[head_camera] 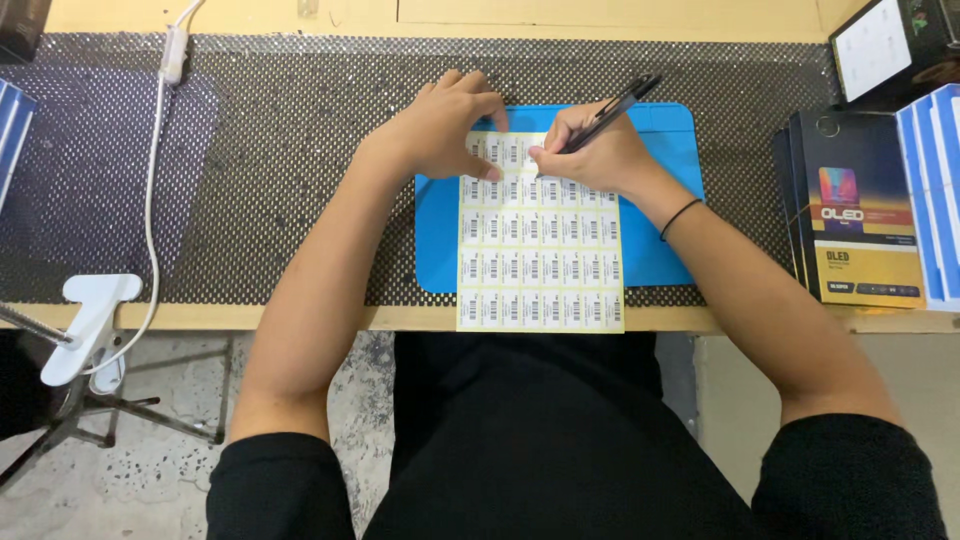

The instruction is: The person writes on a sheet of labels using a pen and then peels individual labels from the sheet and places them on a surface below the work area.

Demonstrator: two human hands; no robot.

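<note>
A sheet of barcode labels [540,255] is laid on a blue silicone work mat [655,205], its lower edge hanging just past the front edge of the bench [300,317]. The upper left corner of the sheet is pressed flat by the left hand [440,125], whose fingers are spread and laid on the paper rather than closed round anything. A pair of black tweezers [608,115] is gripped in the right hand [590,155], the fingers pinched round the shaft as a pen is held, and the tip is set against a label in the second row from the top, just beside the left thumb. Whether a label has already been lifted cannot be told, since the top rows are partly hidden by both hands. The four lower rows are seen to be full, so the work is judged to be near its beginning, with almost the whole sheet left. To the right, apart from the mat, dark phone-screen boxes [860,215] are stacked on edge beside blue-and-white ones [935,195]. A white cable [152,200] is run across the perforated black bench liner [280,160] at the left, down to a white clamp [90,320].
</note>
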